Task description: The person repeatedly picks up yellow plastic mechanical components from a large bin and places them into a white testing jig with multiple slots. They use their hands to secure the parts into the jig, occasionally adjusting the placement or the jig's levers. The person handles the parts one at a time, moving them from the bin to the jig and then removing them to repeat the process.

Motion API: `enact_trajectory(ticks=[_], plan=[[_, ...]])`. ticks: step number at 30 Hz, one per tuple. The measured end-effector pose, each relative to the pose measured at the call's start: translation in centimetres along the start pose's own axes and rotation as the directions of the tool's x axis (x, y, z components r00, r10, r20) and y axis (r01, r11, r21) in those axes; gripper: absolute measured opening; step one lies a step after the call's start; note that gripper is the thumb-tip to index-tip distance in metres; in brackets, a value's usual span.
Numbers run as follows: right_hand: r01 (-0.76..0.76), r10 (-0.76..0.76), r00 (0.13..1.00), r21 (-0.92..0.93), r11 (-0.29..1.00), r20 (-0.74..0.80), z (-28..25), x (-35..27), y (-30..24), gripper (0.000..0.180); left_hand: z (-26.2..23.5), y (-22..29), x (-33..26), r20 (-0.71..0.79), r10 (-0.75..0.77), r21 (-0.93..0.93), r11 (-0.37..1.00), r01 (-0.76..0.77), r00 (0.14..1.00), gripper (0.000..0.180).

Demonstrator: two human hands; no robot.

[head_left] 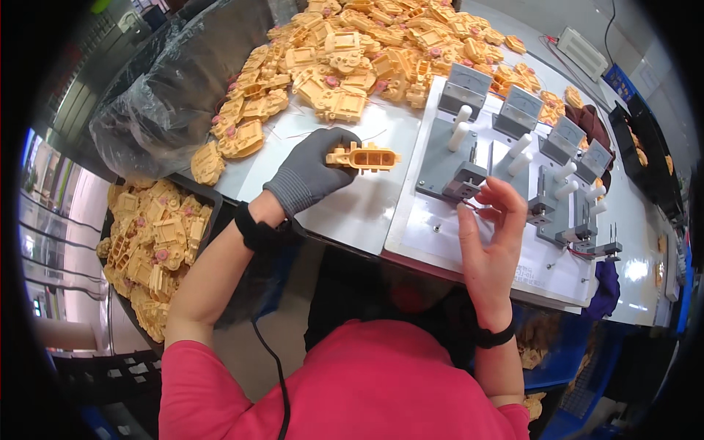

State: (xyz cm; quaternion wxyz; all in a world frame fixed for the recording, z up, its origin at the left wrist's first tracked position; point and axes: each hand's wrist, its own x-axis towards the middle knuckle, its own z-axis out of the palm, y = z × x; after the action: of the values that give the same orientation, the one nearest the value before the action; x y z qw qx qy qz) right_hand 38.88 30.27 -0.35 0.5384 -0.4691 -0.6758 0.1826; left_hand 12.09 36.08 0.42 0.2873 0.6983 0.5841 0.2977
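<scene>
In my left hand (314,170), which wears a grey glove, is a yellow moulded plastic housing (372,158), held over the white tabletop. The fingers close round one end of it, and its open compartments face up. My bare right hand (495,246) is at the nearest grey test fixture (463,181). Its thumb and bent fingertips come together at the front of the fixture's block, beside small red wires; what lies between them is too small to make out. Two white pegs (458,137) stand on that fixture behind the block.
A large heap of yellow housings (345,62) covers the back. More fill a black bin (213,220) at the left. Analogue meters (466,88) line the back of the white fixture board (411,227). Clear plastic sheeting (139,110) hangs at left. A purple cloth (605,287) lies at right.
</scene>
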Motion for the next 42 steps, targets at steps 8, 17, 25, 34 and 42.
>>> enact_trajectory(ticks=[8, 17, 25, 34, 42], plan=[[-0.005, -0.004, 0.995, 0.081, 0.997, 0.103, -0.5, -0.4, 0.3, 0.047, -0.2, 1.1, -1.4, -0.063, 0.075, 0.062, 0.996, -0.071, 0.995, 0.037], [-0.008, -0.038, 0.973, 0.197, 0.980, 0.226, -1.3, 0.1, -0.1, 0.046, 0.0, 2.4, 0.8, -0.047, 0.076, 0.042, 0.996, -0.074, 0.996, 0.034], [-0.040, -0.029, 0.969, 0.276, 0.960, 0.244, -1.5, 0.0, -0.5, 0.039, -1.0, 4.3, 4.2, 0.195, -0.186, -0.116, 0.970, 0.211, 0.963, 0.053], [0.013, -0.082, 0.974, 0.307, 0.951, 0.211, -1.6, 0.1, -0.5, 0.039, -0.9, 5.2, 8.2, 0.057, 0.029, 0.141, 0.989, -0.037, 0.998, 0.040], [0.010, -0.080, 0.976, 0.327, 0.945, 0.202, -1.6, 0.2, -0.4, 0.039, 1.9, 9.6, 9.9, 0.029, 0.739, 0.764, 0.418, -0.491, 0.673, 0.043]])
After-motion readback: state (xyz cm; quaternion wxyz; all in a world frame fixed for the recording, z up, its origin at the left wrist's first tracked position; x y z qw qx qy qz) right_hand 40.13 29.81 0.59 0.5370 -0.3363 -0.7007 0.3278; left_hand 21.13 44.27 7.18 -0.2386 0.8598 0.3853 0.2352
